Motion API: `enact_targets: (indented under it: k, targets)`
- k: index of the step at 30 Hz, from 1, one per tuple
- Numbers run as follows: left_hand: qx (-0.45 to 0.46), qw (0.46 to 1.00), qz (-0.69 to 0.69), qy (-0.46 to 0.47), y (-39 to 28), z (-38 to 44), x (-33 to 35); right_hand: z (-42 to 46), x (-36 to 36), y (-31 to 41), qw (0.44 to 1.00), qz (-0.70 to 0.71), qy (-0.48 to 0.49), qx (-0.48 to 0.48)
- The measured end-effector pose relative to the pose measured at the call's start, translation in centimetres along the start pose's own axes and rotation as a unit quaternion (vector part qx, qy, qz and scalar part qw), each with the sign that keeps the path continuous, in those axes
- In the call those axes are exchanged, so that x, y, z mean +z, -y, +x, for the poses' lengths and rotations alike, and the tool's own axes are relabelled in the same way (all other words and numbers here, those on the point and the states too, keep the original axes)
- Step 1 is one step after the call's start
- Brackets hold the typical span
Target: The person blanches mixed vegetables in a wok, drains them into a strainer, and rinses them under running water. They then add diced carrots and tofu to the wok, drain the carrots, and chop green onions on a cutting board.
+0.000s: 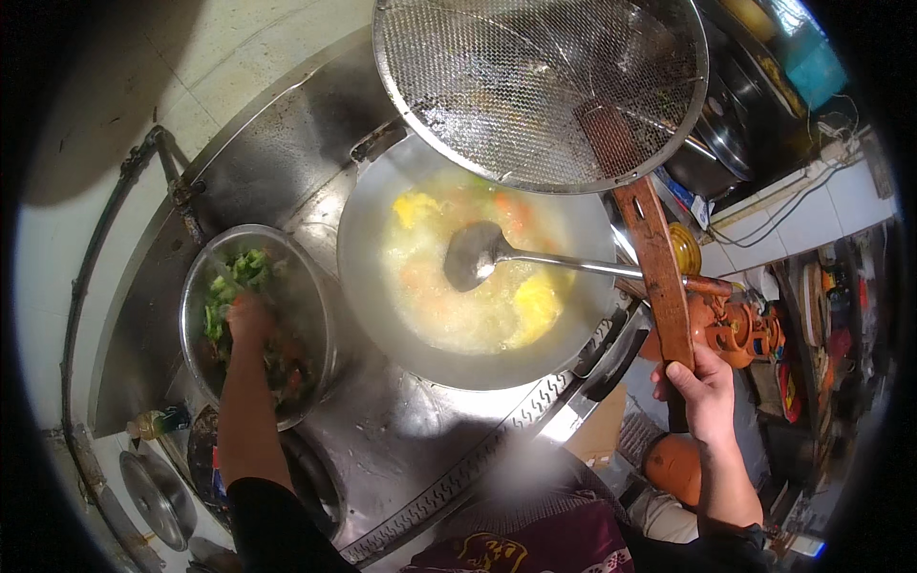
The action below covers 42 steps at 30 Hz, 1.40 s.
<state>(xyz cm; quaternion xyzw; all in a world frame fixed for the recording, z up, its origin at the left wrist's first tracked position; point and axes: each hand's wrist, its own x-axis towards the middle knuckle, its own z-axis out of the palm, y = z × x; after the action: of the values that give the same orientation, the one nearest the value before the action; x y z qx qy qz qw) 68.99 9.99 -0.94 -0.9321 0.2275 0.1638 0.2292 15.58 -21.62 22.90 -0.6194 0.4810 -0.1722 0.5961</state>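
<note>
My right hand (706,394) grips the end of the long wooden handle (658,272) of a wire-mesh skimmer (501,86). The round mesh hangs above the far side of a wok (365,315). Inside the wok, steaming broth (437,308) bubbles around yellow pieces and orange-red bits. A metal spatula (476,254) rests across the wok, its wooden grip (709,286) beyond the right rim. To the left, my left hand (251,319) reaches down into a steel bowl (327,315) among green leafy vegetables (247,268); steam and blur obscure its fingers, so its hold is unclear.
A stainless-steel stove top (380,451) surrounds the wok. Along the left wall runs a metal pipe (100,236). A metal lid (154,498) lies at lower left. Orange gas cylinders (673,462) stand on the right, below a tiled ledge (809,208) with cables.
</note>
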Motion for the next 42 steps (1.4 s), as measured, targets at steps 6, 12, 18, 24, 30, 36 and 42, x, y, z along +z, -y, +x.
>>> enact_targets:
  k: [6,12,18,24,30,36,42]
  targets:
    - [0.082,0.921,-0.364,-0.107,-3.1,-1.7,-4.3,0.0,-0.2,0.1,1.0,0.001,0.014,0.003]
    - [0.296,0.945,-0.134,-0.042,-3.9,-5.9,-3.8,-0.2,-0.1,0.3,0.999,0.014,0.035,0.01]
    - [0.212,0.921,-0.259,0.2,-1.5,-13.7,-8.6,-0.6,0.2,0.1,0.999,0.014,0.03,-0.001]
    - [0.224,0.963,-0.132,0.076,0.1,-13.4,-0.2,0.2,1.3,-0.5,0.998,0.019,0.061,-0.016]
    - [0.207,0.97,0.113,0.063,-3.7,-6.8,0.0,0.5,1.9,-0.1,0.998,0.008,0.064,-0.01]
    - [-0.04,0.985,-0.144,-0.084,-4.1,-2.5,-2.4,0.2,1.1,0.6,0.999,-0.032,0.024,0.018]
    - [0.166,0.935,-0.314,0.02,-3.8,-0.6,-0.7,0.5,1.4,0.4,0.998,0.003,0.041,0.039]
